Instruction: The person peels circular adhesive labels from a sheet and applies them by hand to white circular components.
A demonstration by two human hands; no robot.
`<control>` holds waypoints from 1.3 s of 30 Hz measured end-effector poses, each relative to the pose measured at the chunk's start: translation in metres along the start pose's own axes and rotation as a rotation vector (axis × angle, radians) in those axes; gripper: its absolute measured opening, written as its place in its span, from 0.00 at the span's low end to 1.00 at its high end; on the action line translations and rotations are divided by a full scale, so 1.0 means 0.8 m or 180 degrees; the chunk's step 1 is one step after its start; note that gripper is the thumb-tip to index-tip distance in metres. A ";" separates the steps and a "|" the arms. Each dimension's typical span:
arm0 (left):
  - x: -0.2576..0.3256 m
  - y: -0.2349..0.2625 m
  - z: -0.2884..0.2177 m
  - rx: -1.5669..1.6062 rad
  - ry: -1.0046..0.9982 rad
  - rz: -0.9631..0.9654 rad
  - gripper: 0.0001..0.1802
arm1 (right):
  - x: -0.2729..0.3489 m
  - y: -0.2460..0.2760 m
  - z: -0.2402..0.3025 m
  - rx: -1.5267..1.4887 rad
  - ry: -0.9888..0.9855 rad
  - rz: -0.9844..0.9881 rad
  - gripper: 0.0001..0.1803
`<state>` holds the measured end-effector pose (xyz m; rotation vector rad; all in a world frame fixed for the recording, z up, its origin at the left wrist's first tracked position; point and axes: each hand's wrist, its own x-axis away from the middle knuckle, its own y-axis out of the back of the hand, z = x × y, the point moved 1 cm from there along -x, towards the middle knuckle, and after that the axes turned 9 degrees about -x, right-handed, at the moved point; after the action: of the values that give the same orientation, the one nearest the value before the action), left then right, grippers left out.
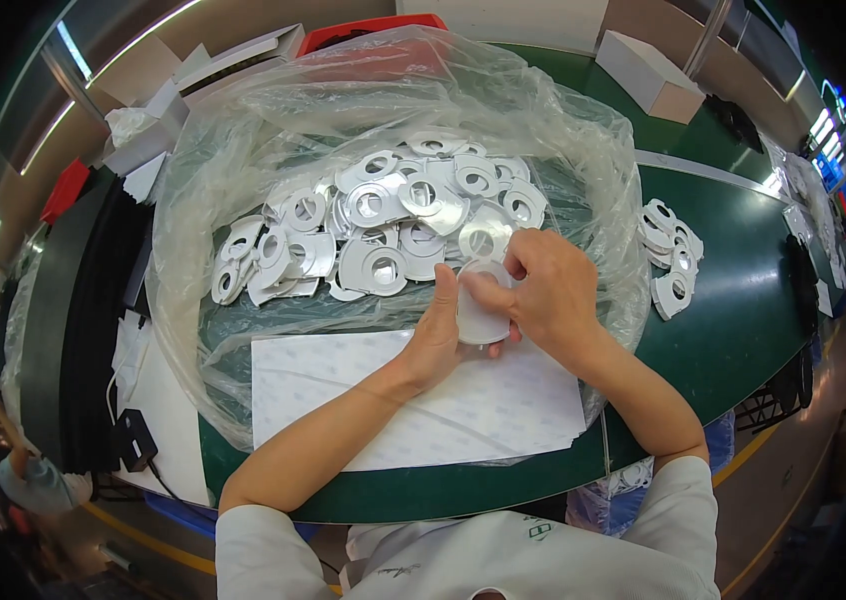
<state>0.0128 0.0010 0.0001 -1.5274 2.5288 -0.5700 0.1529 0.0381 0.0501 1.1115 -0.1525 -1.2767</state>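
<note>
Between both hands is a white flat plate [481, 325] with a rounded lower end, held just in front of the pile. My left hand [435, 335] grips its left edge, the thumb pointing up along the side and some fingers behind it. My right hand [555, 288] is closed at its upper right, with the thumb lying across the plate's face. Farther away, a heap of white plates with round holes [383, 268] lies inside a clear plastic bag [228, 150]. Whether the held plate has a hole is hidden by my right hand.
White paper sheets [383, 425] lie under my forearms on the green table [733, 300]. A small group of holed plates [681, 262] rests at the right. A white box [648, 78] stands at the back right, a red bin [368, 30] behind the bag, and a black adapter [135, 440] at the left.
</note>
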 end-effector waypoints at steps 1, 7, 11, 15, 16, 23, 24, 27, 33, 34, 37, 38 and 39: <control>0.000 -0.002 -0.002 0.0002 0.0002 0.0000 0.49 | 0.002 0.003 0.006 0.0064 0.0087 -0.0045 0.19; -0.001 -0.002 -0.006 0.0290 -0.0007 -0.0179 0.45 | -0.005 0.030 -0.002 -0.0321 0.0157 0.0572 0.16; -0.002 0.001 -0.003 0.0375 -0.0030 -0.0222 0.47 | -0.015 0.043 0.006 -0.1009 -0.0549 0.1251 0.11; -0.001 0.001 -0.003 0.0325 0.0058 -0.0257 0.49 | -0.009 0.032 0.003 -0.0354 -0.0005 0.0950 0.10; -0.002 0.001 -0.003 0.0326 0.0061 -0.0255 0.49 | -0.007 0.029 0.003 -0.0205 0.0212 0.0735 0.10; 0.000 0.003 -0.001 0.0235 -0.0149 -0.0266 0.48 | -0.012 0.035 0.008 -0.0849 -0.0215 0.0847 0.08; -0.001 0.002 -0.001 0.0160 -0.0174 -0.0351 0.48 | -0.012 0.035 0.007 -0.0842 -0.0218 0.0843 0.08; -0.001 0.001 -0.001 0.0114 -0.0151 -0.0473 0.47 | -0.013 0.034 0.003 -0.1363 -0.0433 0.0837 0.07; -0.003 0.000 0.000 0.0131 -0.0250 -0.0487 0.45 | -0.013 0.023 -0.003 -0.1585 -0.0670 0.0845 0.06; -0.003 0.003 0.001 0.0130 -0.0255 -0.0494 0.45 | -0.012 0.022 -0.003 -0.1533 -0.0643 0.0828 0.08; -0.002 0.005 0.003 0.0026 -0.0215 -0.0421 0.43 | -0.007 0.010 -0.007 -0.1486 -0.0542 0.0755 0.12; -0.002 0.002 0.001 0.0059 -0.0186 -0.0541 0.43 | -0.005 0.007 -0.006 -0.1487 -0.0473 0.0693 0.14; -0.002 0.001 0.000 0.0090 -0.0161 -0.0666 0.42 | -0.003 0.005 -0.002 -0.1495 -0.0461 0.0700 0.14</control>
<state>0.0130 0.0025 -0.0002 -1.7851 2.3300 -0.5819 0.1557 0.0405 0.0534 0.5836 -0.0743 -1.1190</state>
